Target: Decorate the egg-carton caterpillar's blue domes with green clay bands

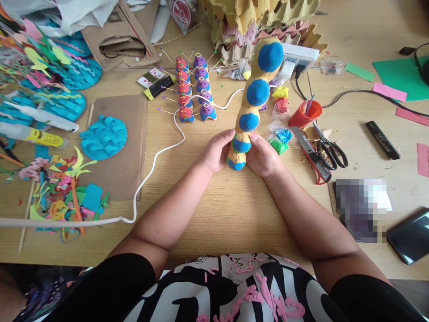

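A strip of egg carton [237, 117], yellowish with a round blue patch on each bump, stands tilted away from me above the table. My left hand [219, 151] grips its near end from the left, thumb on top. From the right, my right hand [264, 155] closes on the same end, its thumb beside a blue patch with a thin green rim. The fingers beneath are partly hidden. Beyond my left hand stand two finished-looking carton caterpillars, one with red bumps [183, 88] and one with purple bumps [203, 85], with ball-headed pins sticking out.
A white cable [154, 157] crosses the table on the left, near cardboard [134, 147] and paper scraps [67, 192]. On the right are clay packets [279, 138], an orange cup [305, 114], a box cutter [311, 154], scissors [330, 150] and a phone [410, 235]. Stacked egg trays [234, 27] stand behind.
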Motion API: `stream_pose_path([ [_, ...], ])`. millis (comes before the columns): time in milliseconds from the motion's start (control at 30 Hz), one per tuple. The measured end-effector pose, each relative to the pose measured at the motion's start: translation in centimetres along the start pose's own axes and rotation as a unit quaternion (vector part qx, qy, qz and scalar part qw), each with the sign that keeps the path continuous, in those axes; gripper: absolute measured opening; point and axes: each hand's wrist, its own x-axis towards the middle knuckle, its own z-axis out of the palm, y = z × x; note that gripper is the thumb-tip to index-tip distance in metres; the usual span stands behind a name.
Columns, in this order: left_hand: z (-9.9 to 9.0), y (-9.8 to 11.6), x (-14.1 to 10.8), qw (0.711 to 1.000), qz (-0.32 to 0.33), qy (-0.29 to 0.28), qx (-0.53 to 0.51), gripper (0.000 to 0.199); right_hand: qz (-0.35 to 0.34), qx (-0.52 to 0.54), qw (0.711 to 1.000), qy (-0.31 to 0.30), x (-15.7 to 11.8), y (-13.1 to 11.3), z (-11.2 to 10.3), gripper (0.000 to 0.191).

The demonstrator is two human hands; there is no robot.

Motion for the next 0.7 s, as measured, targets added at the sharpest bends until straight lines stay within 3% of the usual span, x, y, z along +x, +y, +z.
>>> stream_pose_path([
  [133,0.33,0.17,0.08,1.000,-0.009,0.018,-0.005,0.042,0.001,0.006,1.000,0.000,-0.05,-0.01,-0.03,0.041],
  [333,-0.36,-0.55,0.30,1.000,0.015,-0.003,-0.009,0.027,0.009,0.009,1.000,0.005,-0.09,-0.33,0.30,0.043],
  [700,-0.34,-0.58,0.32,0.999,0.022,-0.012,-0.023,0.024,-0.008,0.015,1.000,-0.021,0.06,0.03,-0.23,0.038],
])
